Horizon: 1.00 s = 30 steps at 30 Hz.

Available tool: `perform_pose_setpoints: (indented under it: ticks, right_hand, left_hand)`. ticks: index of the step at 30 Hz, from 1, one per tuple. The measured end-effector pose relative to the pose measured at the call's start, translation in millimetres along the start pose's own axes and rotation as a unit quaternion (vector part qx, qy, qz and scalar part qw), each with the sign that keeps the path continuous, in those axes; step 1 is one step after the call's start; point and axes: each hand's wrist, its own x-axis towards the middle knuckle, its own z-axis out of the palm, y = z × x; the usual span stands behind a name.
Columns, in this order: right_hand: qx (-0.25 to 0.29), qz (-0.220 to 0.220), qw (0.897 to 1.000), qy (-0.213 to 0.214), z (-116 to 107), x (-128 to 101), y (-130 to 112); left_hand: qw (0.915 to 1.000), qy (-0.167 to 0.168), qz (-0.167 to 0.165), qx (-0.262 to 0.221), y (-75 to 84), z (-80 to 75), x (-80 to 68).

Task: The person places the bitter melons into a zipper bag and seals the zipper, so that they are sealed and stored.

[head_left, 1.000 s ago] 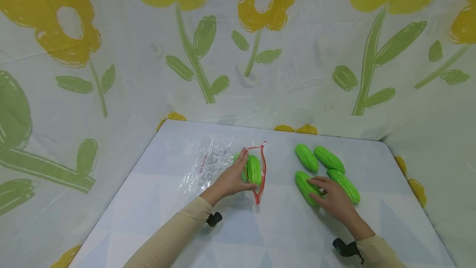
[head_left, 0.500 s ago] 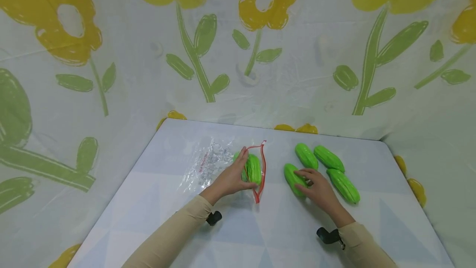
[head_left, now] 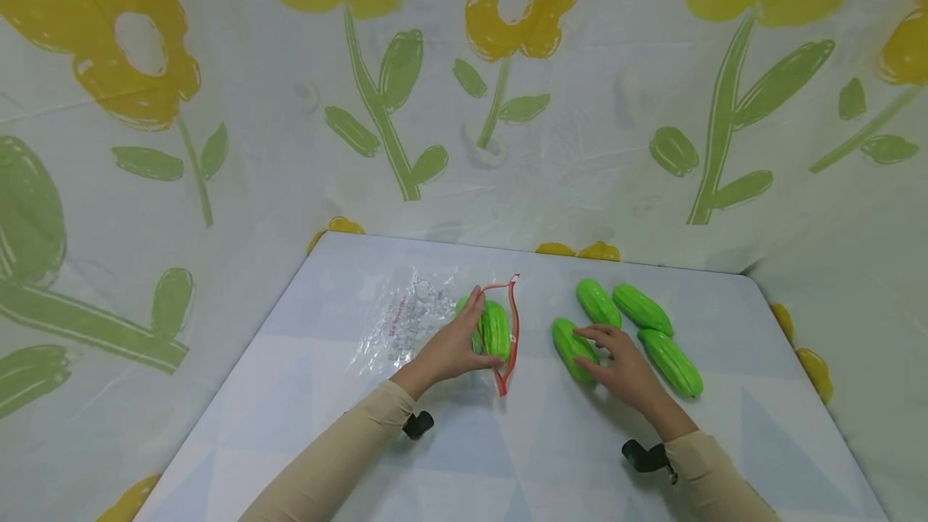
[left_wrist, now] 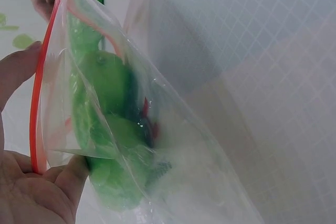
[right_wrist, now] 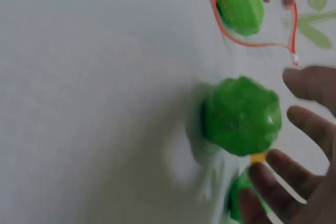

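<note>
— How is the white table bounded?
— Flowered sheeting is hung close behind and beside it; bare tabletop is left nearest the person.

— And the hands?
— The red-rimmed bag mouth is pinched open by the left hand. A green gourd, just right of it, is touched by the right hand, fingers spread. Three gourds are left beyond.

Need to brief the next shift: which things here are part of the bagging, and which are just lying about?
In the job:
left hand
zip bag
gourd in the bag
right hand
gourd it touches
three loose gourds

Lying about:
flowered backdrop
</note>
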Motion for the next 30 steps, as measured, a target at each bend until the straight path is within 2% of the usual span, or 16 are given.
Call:
perform_pose_setpoints:
  ticks: [5, 9, 16, 30]
  right_hand:
    - [0.020, 0.003, 0.998, -0.060, -4.3, -2.1, 5.1]
    - [0.040, 0.024, 0.995, -0.085, -2.4, -2.6, 6.8]
    - [0.061, 0.014, 0.996, -0.068, 5.4, -2.3, 5.1]
    - [0.052, 0.043, 0.997, -0.045, 14.4, -0.4, -2.9]
  left_hand:
    - [1.0000, 0.000, 0.001, -0.004, -0.2, 0.6, -0.5]
    - [1.0000, -0.001, 0.000, -0.004, -0.6, 0.7, -0.2]
    - [1.0000, -0.001, -0.003, 0.002, -1.7, 0.9, 1.5]
    - [1.0000, 0.000, -0.004, 0.009, -0.5, 0.3, 0.5]
